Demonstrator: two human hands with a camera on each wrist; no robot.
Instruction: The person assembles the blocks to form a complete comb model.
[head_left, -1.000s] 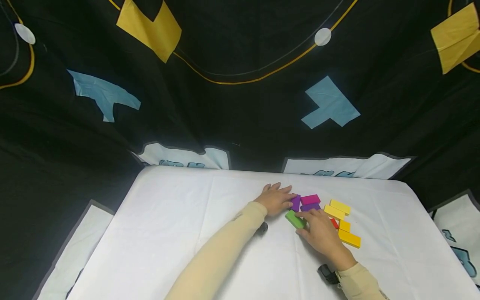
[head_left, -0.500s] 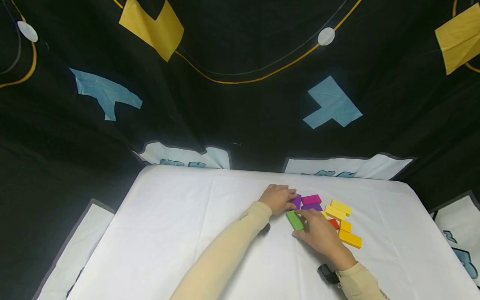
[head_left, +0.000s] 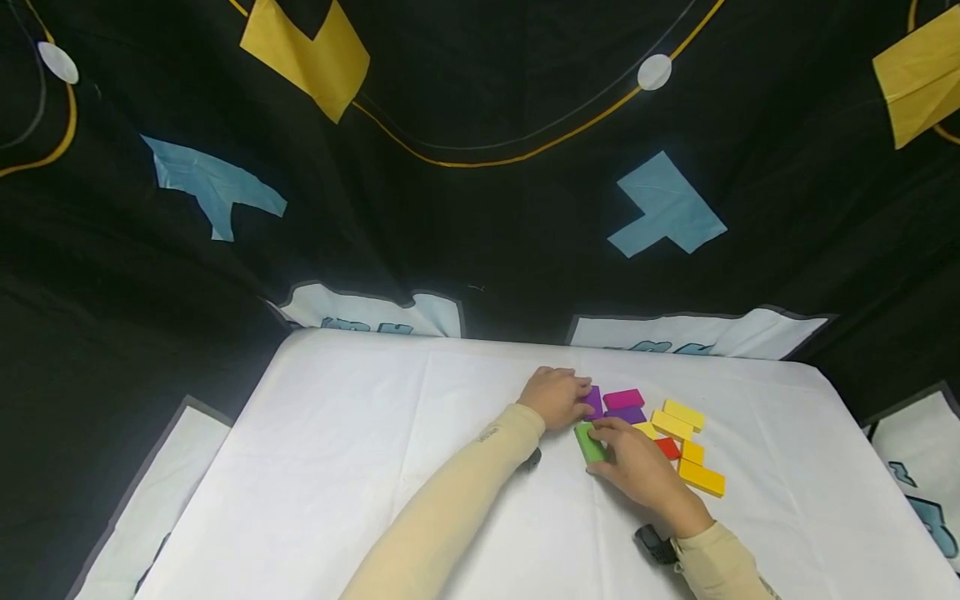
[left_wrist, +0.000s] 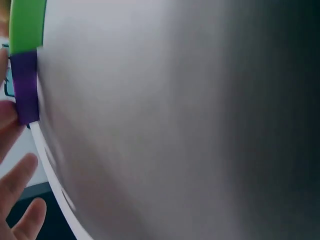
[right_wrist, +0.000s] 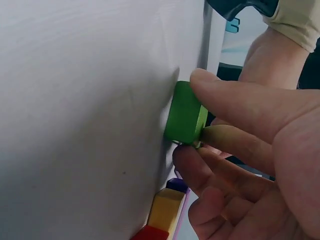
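Note:
My left hand (head_left: 553,398) pinches an upright-lying purple block (head_left: 593,403) between thumb and forefinger, its other fingers spread in the left wrist view. That purple block (left_wrist: 25,87) stands end to end with a green block (left_wrist: 27,25) there. On the near side, my right hand (head_left: 637,462) grips the green block (head_left: 589,444), thumb on one end and fingers at the other in the right wrist view. A magenta block (head_left: 623,399) and a second purple block (head_left: 626,414) lie just right of the held purple one.
Right of the hands lie a red block (head_left: 667,448) and several yellow blocks (head_left: 702,478), some partly behind the right hand. All rest on a white cloth-covered table (head_left: 315,467). A black patterned curtain (head_left: 480,242) hangs behind the far edge.
My left hand has moved slightly right and drawn its fingers in on the purple block. My right hand has closed round the green block and turned it more upright, nearer the purple one.

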